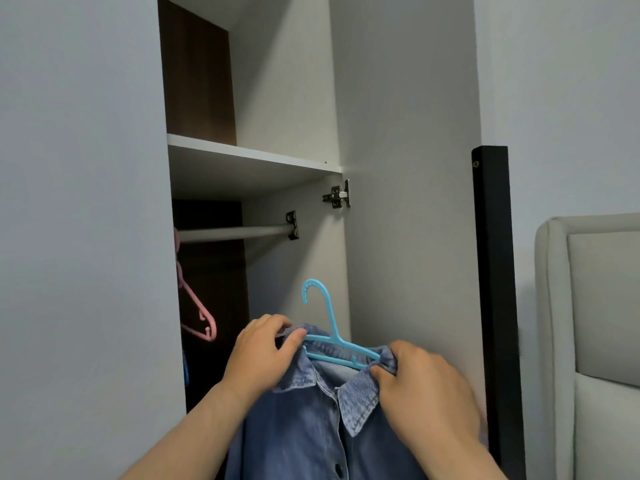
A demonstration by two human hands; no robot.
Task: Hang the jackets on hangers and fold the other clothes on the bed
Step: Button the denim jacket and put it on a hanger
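One denim jacket (298, 427) hangs on one blue hanger (337, 337), held up between two hands in front of an open wardrobe. The left hand (266, 351) pinches the jacket's shoulder and the hanger's end between thumb and curled fingers. The right hand (426, 393) grips the other shoulder, its fingers curled round the cloth and the hanger arm. Both ends of the hanger are hidden under fingers and denim; only its hook, neck and middle bars show above the collar. The jacket's lower half is cut off by the bottom edge.

Above and beyond the left hand runs one pale rail (235, 233), and above that one white shelf (252, 154). To the left of the left hand a second hanger, the pink hanger (212, 325), hangs from the rail, half hidden behind the wardrobe's side wall. Something blue below it is too dark to make out.

Beyond the right hand stands the open wardrobe door (408, 133). Further right are a black upright post (491, 271) and a cream padded headboard (588, 306), cut off by the frame.
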